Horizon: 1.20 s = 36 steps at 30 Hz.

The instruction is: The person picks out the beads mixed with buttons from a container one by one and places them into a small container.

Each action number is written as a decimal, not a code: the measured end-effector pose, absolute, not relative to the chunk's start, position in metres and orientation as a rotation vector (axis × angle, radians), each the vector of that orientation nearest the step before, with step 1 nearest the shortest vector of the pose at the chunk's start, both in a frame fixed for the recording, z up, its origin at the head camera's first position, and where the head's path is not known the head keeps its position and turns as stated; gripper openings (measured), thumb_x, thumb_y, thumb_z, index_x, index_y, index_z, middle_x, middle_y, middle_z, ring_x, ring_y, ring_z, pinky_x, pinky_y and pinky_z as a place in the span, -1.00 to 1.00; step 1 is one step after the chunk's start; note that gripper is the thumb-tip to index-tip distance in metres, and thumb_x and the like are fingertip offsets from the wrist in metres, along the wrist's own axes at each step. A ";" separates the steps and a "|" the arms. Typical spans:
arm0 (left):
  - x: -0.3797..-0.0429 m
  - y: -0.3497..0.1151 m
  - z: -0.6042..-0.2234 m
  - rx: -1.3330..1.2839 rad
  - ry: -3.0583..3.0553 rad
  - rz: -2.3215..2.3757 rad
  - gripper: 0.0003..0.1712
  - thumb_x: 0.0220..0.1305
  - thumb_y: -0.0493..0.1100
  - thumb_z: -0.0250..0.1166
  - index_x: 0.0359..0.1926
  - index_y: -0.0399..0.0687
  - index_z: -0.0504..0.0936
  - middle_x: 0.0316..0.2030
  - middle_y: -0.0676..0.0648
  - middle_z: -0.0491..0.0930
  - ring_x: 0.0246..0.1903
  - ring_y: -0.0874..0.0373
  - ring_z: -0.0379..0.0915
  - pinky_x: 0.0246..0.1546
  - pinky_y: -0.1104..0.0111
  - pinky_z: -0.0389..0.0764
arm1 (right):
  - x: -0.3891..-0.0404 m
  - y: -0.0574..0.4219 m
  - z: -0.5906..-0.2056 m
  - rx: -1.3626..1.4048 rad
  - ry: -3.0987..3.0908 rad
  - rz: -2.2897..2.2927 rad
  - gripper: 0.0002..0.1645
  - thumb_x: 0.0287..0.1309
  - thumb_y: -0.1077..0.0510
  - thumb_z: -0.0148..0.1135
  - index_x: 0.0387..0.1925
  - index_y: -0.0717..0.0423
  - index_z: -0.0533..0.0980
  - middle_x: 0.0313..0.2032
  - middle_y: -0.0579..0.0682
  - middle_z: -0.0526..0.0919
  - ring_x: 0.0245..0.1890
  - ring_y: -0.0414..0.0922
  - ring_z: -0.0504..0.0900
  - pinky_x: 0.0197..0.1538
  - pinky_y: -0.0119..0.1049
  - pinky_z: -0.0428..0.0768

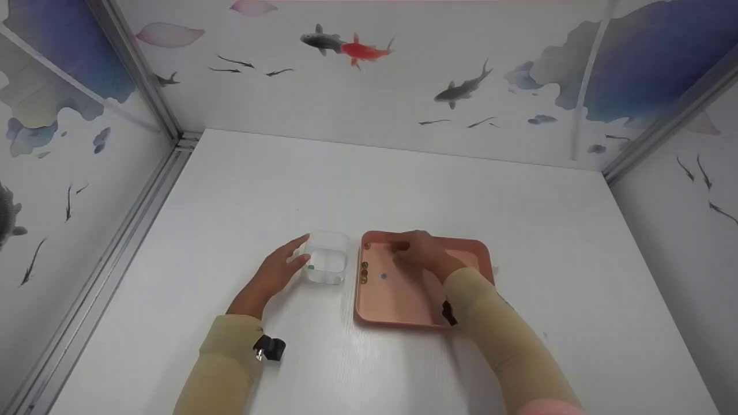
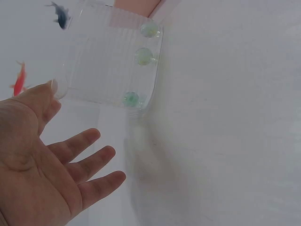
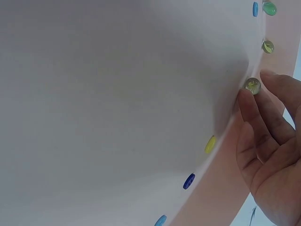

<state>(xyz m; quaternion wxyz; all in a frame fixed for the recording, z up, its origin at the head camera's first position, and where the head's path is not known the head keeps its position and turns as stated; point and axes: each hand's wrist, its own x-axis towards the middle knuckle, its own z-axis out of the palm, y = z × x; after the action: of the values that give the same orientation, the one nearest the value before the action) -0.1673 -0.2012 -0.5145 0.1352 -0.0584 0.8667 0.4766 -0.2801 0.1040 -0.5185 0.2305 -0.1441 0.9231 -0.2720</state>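
Note:
My right hand (image 1: 424, 251) reaches into the orange-pink tray (image 1: 403, 325). In the right wrist view, its thumb and fingertips pinch a clear marble (image 3: 252, 85) with a yellow swirl, close by the tray's wall. A yellowish marble (image 3: 268, 46) and a green marble (image 3: 269, 8) lie farther along that wall. To the left stands a clear plastic container (image 1: 327, 259). My left hand (image 1: 277, 274) is at its left side, fingertips at the wall and the other fingers spread. Several greenish marbles (image 2: 143, 56) show through the container in the left wrist view.
Along the tray's left wall sit several marbles (image 1: 364, 272), with a blue button (image 1: 384, 276) near them. Yellow (image 3: 210, 144) and dark blue (image 3: 189, 181) buttons show in the right wrist view. White panels with painted fish (image 1: 366, 52) enclose the white table (image 1: 277, 173).

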 end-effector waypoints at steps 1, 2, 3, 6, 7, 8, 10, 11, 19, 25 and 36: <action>-0.167 -0.201 -0.514 -0.170 2.511 1.380 -0.37 0.48 0.04 0.04 0.49 0.17 0.13 0.46 -0.18 0.08 0.41 -0.25 0.02 0.36 -0.15 0.08 | -0.280 0.104 -0.519 -0.389 2.535 -0.749 -0.47 0.23 0.17 0.26 0.25 -0.09 0.49 0.17 0.00 0.57 0.25 -0.02 0.45 0.28 -0.08 0.42; -0.167 -0.201 -0.514 -0.172 2.511 1.379 -0.36 0.47 0.04 0.04 0.49 0.17 0.13 0.46 -0.18 0.08 0.41 -0.25 0.02 0.36 -0.15 0.08 | -0.280 0.104 -0.519 -0.385 2.534 -0.749 -0.47 0.24 0.18 0.26 0.25 -0.09 0.48 0.17 0.00 0.56 0.26 -0.02 0.44 0.29 -0.08 0.41; -0.167 -0.201 -0.514 -0.174 2.512 1.379 -0.36 0.47 0.04 0.04 0.49 0.17 0.13 0.46 -0.18 0.08 0.41 -0.25 0.02 0.36 -0.15 0.08 | -0.280 0.104 -0.519 -0.379 2.533 -0.747 -0.47 0.24 0.18 0.26 0.25 -0.10 0.48 0.17 0.00 0.56 0.27 -0.02 0.43 0.29 -0.08 0.40; -0.168 -0.201 -0.514 -0.177 2.511 1.381 -0.36 0.47 0.04 0.04 0.49 0.17 0.13 0.47 -0.18 0.08 0.41 -0.25 0.01 0.36 -0.14 0.08 | -0.280 0.103 -0.519 -0.360 2.538 -0.749 -0.47 0.25 0.19 0.25 0.25 -0.11 0.48 0.16 -0.01 0.57 0.27 -0.03 0.43 0.30 -0.08 0.39; -0.168 -0.201 -0.514 -0.179 2.511 1.378 -0.36 0.47 0.04 0.04 0.49 0.18 0.13 0.47 -0.18 0.08 0.41 -0.24 0.01 0.36 -0.14 0.08 | -0.279 0.103 -0.519 -0.361 2.543 -0.744 -0.47 0.25 0.20 0.25 0.25 -0.10 0.48 0.16 -0.01 0.58 0.26 -0.03 0.44 0.30 -0.08 0.40; -0.168 -0.201 -0.514 -0.180 2.511 1.376 -0.36 0.47 0.05 0.04 0.49 0.18 0.13 0.47 -0.17 0.08 0.41 -0.24 0.01 0.36 -0.14 0.08 | -0.279 0.103 -0.519 -0.362 2.550 -0.738 -0.47 0.25 0.20 0.25 0.25 -0.10 0.49 0.15 -0.01 0.58 0.24 -0.04 0.46 0.29 -0.09 0.41; -0.168 -0.201 -0.514 -0.183 2.510 1.371 -0.36 0.47 0.06 0.04 0.49 0.18 0.13 0.47 -0.17 0.07 0.41 -0.24 0.01 0.36 -0.14 0.08 | -0.279 0.102 -0.519 -0.371 2.567 -0.722 -0.49 0.25 0.19 0.25 0.24 -0.09 0.50 0.13 -0.01 0.59 0.22 -0.04 0.48 0.27 -0.09 0.43; -0.168 -0.201 -0.514 -0.184 2.509 1.368 -0.35 0.46 0.07 0.04 0.49 0.18 0.12 0.47 -0.17 0.07 0.41 -0.24 0.01 0.36 -0.13 0.08 | -0.278 0.101 -0.519 -0.376 2.574 -0.712 -0.50 0.26 0.18 0.24 0.23 -0.09 0.51 0.13 -0.01 0.60 0.21 -0.04 0.48 0.26 -0.09 0.44; -0.168 -0.201 -0.514 -0.179 2.513 1.368 -0.35 0.46 0.06 0.05 0.49 0.17 0.12 0.46 -0.18 0.08 0.41 -0.24 0.01 0.37 -0.14 0.07 | -0.278 0.100 -0.519 -0.384 2.605 -0.667 -0.58 0.32 0.11 0.19 0.20 -0.09 0.53 0.14 -0.01 0.59 0.23 -0.02 0.47 0.26 -0.07 0.44; -0.168 -0.202 -0.515 -0.171 2.521 1.360 -0.35 0.46 0.08 0.05 0.49 0.19 0.12 0.47 -0.17 0.07 0.41 -0.24 0.02 0.36 -0.14 0.09 | -0.276 0.102 -0.517 -0.471 2.644 -0.652 -0.63 0.33 0.06 0.18 0.14 -0.06 0.58 0.10 0.01 0.62 0.19 -0.02 0.51 0.23 -0.06 0.47; -0.169 -0.201 -0.516 -0.175 2.536 1.341 -0.36 0.47 0.07 0.03 0.49 0.21 0.12 0.47 -0.15 0.07 0.41 -0.24 0.03 0.35 -0.14 0.11 | -0.275 0.102 -0.516 -0.552 2.687 -0.617 -0.65 0.31 0.10 0.20 0.10 -0.02 0.60 0.03 0.03 0.65 0.06 -0.04 0.58 0.12 -0.08 0.54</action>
<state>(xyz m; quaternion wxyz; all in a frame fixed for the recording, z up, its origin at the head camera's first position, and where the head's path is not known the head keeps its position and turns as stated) -0.1686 -0.2014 -0.5164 0.1333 -0.0603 0.8744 0.4626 -0.2745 0.1020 -0.5158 0.1643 -0.1937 0.9427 -0.2164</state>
